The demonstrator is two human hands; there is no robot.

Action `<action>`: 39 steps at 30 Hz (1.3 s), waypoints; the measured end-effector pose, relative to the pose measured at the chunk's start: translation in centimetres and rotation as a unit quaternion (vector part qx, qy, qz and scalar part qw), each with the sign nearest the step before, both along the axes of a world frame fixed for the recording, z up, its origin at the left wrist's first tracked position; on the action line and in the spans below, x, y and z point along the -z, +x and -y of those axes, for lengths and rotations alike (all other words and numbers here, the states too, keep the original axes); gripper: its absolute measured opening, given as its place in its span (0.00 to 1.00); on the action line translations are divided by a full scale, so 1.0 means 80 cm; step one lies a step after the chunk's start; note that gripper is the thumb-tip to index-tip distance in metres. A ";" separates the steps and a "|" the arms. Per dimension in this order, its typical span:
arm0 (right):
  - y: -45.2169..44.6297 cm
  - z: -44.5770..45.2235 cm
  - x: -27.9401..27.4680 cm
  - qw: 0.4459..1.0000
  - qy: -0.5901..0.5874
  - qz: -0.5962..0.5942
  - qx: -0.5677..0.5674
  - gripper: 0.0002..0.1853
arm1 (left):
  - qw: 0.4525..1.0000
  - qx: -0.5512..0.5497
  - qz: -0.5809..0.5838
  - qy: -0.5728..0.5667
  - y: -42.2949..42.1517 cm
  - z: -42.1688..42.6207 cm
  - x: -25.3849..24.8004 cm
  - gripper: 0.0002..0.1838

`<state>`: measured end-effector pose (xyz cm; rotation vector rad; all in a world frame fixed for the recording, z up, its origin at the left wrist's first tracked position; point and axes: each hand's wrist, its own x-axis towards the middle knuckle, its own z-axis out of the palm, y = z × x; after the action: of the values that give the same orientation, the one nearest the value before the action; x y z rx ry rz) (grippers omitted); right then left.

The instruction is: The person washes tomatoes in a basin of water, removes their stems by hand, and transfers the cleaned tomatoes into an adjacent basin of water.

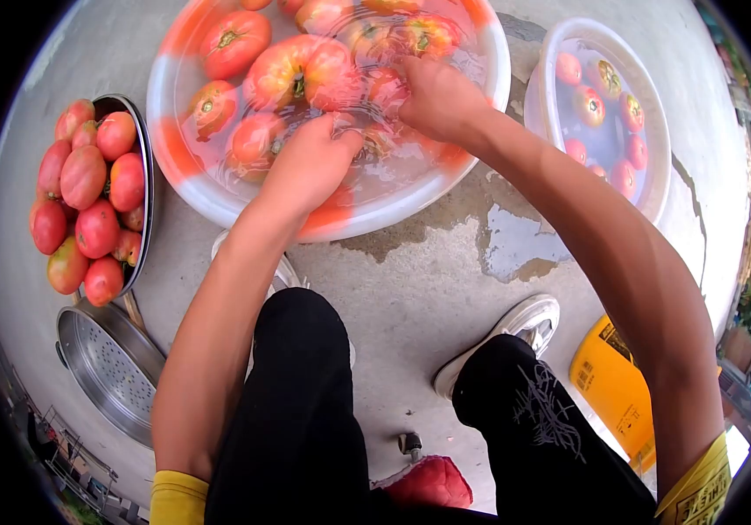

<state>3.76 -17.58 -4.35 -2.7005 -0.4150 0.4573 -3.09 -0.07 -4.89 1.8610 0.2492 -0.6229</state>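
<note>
A large round basin (178, 188), white with orange patches, holds water and several red and yellowish tomatoes (301, 74). My left hand (312, 157) dips into the water at the near side, its fingers curled and their tips hidden below rippled water. Whatever those fingers hold cannot be made out. Across from it, my right hand (441, 98) reaches in from the right, its bent fingers closed against a tomato (387, 92) that is partly under water. Ripples blur the tomatoes between both hands.
A metal bowl (150, 166) heaped with tomatoes stands at left, beside a perforated metal strainer (108, 372). To the right is a smaller white tub (658, 166) with tomatoes in water. A yellow container (616, 385) stands by my right leg. The concrete floor (393, 306) has wet patches.
</note>
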 end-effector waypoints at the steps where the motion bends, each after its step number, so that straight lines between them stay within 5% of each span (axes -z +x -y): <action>1: 0.004 -0.001 -0.003 1.000 -0.006 -0.023 -0.006 0.26 | 0.999 -0.010 -0.012 -0.040 0.000 0.001 0.002 0.19; 3: 0.005 0.004 -0.006 0.999 -0.012 -0.047 -0.009 0.25 | 0.994 -0.017 -0.055 -0.089 -0.001 0.004 -0.016 0.20; 5: 0.005 0.009 -0.007 0.992 0.101 -0.071 0.010 0.24 | 0.986 -0.025 -0.099 -0.132 0.000 0.005 -0.019 0.22; 8: 0.015 0.009 -0.010 0.993 0.041 -0.108 0.006 0.27 | 0.989 0.003 -0.068 -0.132 0.004 0.008 0.002 0.27; 11: 0.016 0.013 -0.013 0.986 0.083 -0.145 0.010 0.27 | 0.999 0.028 -0.027 -0.008 0.008 0.008 0.008 0.23; 13: 0.012 0.015 -0.003 0.990 0.076 -0.118 -0.007 0.28 | 0.986 0.049 -0.151 -0.056 0.013 0.006 -0.011 0.21; 17: 0.003 0.008 -0.012 0.994 0.017 -0.090 -0.064 0.30 | 0.982 0.018 -0.095 -0.163 0.011 0.001 0.006 0.14; 20: -0.011 0.001 -0.002 0.995 0.063 -0.076 0.006 0.32 | 0.967 -0.041 -0.175 -0.183 0.009 -0.001 -0.004 0.12; 29: -0.049 -0.001 -0.021 0.978 0.136 -0.087 -0.133 0.34 | 0.946 -0.109 -0.219 -0.214 0.009 -0.005 -0.017 0.21; 32: -0.059 -0.005 -0.031 0.985 0.073 -0.074 -0.137 0.34 | 0.959 -0.095 -0.192 -0.184 0.009 -0.005 -0.019 0.24; 34: -0.061 -0.002 -0.022 0.987 0.066 -0.047 -0.137 0.33 | 0.928 -0.055 -0.245 -0.273 0.014 -0.022 -0.006 0.24; 36: -0.063 -0.001 -0.011 0.973 0.174 0.073 -0.134 0.30 | 0.944 -0.081 -0.175 -0.269 0.008 -0.013 -0.001 0.23; 39: -0.065 0.000 -0.009 0.974 0.170 0.079 -0.127 0.28 | 0.954 -0.124 -0.083 -0.262 0.001 -0.006 0.002 0.22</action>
<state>-1.45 -17.60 -3.65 -2.3648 -0.8123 0.2140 -2.98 0.42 -5.02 1.2459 0.3802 -0.6012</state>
